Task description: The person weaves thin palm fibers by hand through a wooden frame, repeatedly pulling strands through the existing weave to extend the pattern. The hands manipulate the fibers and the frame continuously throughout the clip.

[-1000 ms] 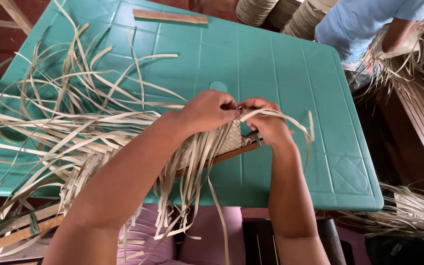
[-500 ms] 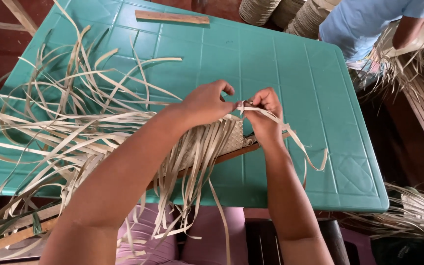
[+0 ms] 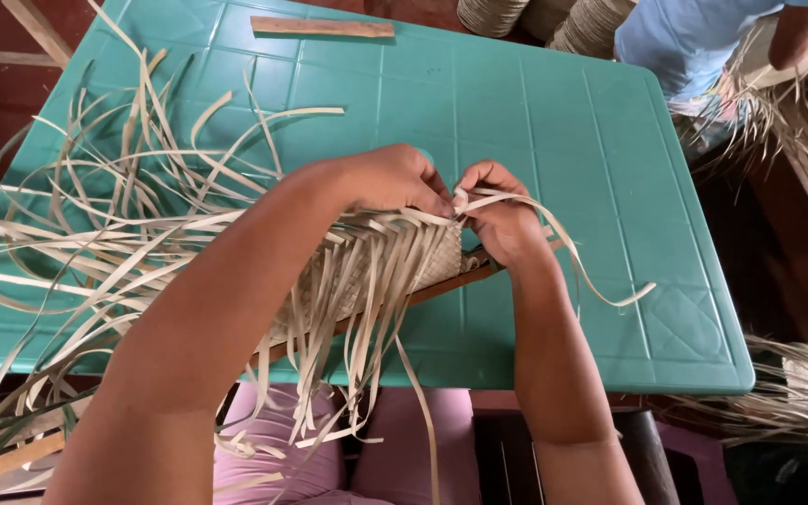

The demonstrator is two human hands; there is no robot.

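Note:
A half-woven mat of pale palm-leaf strips [image 3: 395, 266] lies on a green plastic table [image 3: 554, 112], resting over a wooden slat [image 3: 441, 285]. My left hand [image 3: 390, 178] presses down on the woven edge and pinches strips at its right end. Right beside it, my right hand [image 3: 502, 210] grips a long loose strip [image 3: 591, 271] that curls away to the right over the table. Many unwoven strip ends [image 3: 95, 234] fan out to the left and hang off the table's front edge.
A flat wooden stick [image 3: 322, 27] lies at the table's far edge. Another person in a blue shirt [image 3: 694, 37] stands at the far right with a bundle of strips [image 3: 787, 103]. Stacked woven items [image 3: 554, 19] sit beyond the table. More strips [image 3: 797, 393] lie at the lower right.
My right hand has moved up and left toward my left hand at the weave's corner. The long strip it holds now trails out farther to the right.

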